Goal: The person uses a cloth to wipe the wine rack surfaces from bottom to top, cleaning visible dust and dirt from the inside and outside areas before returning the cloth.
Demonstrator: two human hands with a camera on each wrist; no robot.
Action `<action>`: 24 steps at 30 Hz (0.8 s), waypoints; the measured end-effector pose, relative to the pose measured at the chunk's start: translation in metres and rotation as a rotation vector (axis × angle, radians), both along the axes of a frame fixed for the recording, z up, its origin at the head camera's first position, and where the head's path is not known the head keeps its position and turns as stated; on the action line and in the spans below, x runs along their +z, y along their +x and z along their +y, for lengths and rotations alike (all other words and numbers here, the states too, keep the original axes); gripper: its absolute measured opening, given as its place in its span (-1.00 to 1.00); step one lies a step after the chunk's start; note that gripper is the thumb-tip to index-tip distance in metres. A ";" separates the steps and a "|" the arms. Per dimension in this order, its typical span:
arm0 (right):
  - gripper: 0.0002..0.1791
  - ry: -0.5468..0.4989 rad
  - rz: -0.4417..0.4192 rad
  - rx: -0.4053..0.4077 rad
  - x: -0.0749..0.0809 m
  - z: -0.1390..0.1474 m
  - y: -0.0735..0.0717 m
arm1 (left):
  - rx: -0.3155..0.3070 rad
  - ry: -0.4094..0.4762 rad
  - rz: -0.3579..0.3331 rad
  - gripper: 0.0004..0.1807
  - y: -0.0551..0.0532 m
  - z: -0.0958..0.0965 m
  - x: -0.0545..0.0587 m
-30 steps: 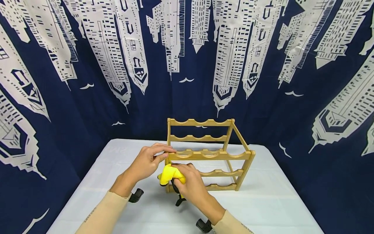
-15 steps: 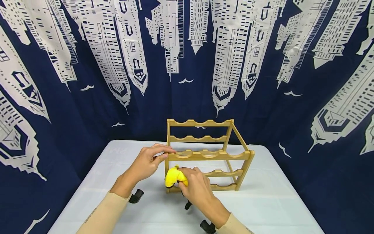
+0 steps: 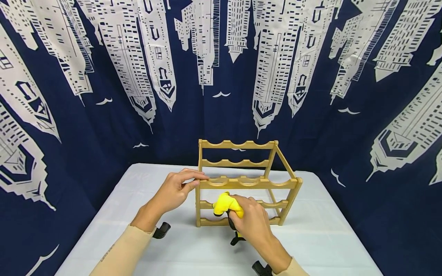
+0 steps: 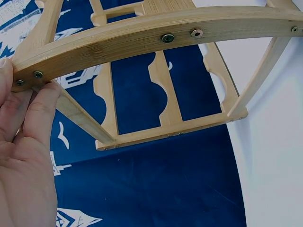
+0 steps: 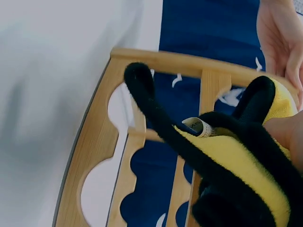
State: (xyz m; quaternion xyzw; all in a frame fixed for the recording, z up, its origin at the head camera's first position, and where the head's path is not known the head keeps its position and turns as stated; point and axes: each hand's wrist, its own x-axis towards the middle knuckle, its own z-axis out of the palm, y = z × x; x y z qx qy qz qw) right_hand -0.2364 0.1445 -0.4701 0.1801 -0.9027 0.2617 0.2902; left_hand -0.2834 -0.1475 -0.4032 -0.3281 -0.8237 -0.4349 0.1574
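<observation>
At far left, a beige sleeve (image 3: 121, 249) is seen behind the left hand (image 3: 176, 191), with a black wrist unit (image 3: 161, 230) mounted below that wrist. By the left hand, the near upper corner of a wooden wine rack (image 3: 248, 184) is pinched lightly, fingers nearly straight and thumb bent in; in the left wrist view digits are placed on both sides of the end of the side bar, in which metal screws (image 4: 168, 38) are set. The rack is stood upright to the right of the left hand and beyond the right hand (image 3: 252, 219), its rails cut in scallops. A yellow-and-black plush toy (image 3: 225, 203) is gripped by the right hand, fingers curled round it; its yellow end is directed left of that hand, in front of the lower rails, and a black part is hung below. Whether rack or table is touched by the toy cannot be told. A white tag (image 5: 201, 127) is attached to it. A white tablecloth (image 3: 317, 226) is spread beneath both hands; a navy skyline-print curtain (image 3: 224, 119) is hung beyond them.
</observation>
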 end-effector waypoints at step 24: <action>-0.56 0.013 0.061 -0.161 -0.001 0.082 0.003 | -0.012 0.005 0.011 -0.72 -0.002 0.001 0.001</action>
